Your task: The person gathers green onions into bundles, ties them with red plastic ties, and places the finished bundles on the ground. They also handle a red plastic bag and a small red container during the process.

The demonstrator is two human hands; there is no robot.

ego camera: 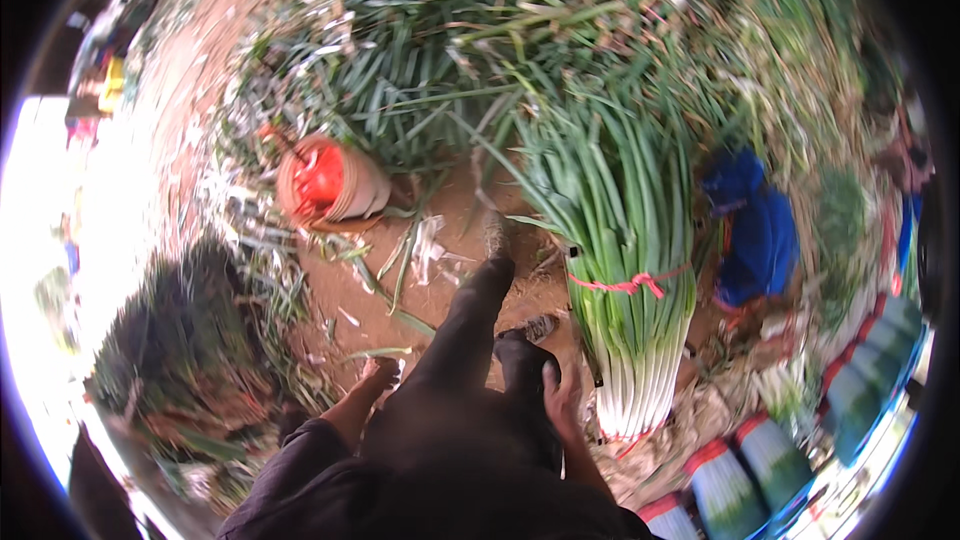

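Observation:
A large bundle of green onions (634,240) stands just right of my legs, white stalks towards me and green leaves pointing away. Pink twine (634,283) is tied around its middle in a knot. My right hand (561,394) is beside the white stalks, apart from them, blurred, with fingers spread and nothing seen in it. Next to my left thigh, my left hand (382,373) hangs with curled fingers; whether it holds anything is unclear. A pale bucket (367,184) with red twine (319,178) inside lies tilted ahead on the left.
Loose leaves (420,82) are heaped across the far side. Dark-rooted onions (195,345) lie at left. Blue cloth or plastic (757,232) sits beyond the bundle. Several bound bundles (727,491) line the right edge. A person (904,157) is partly visible at far right.

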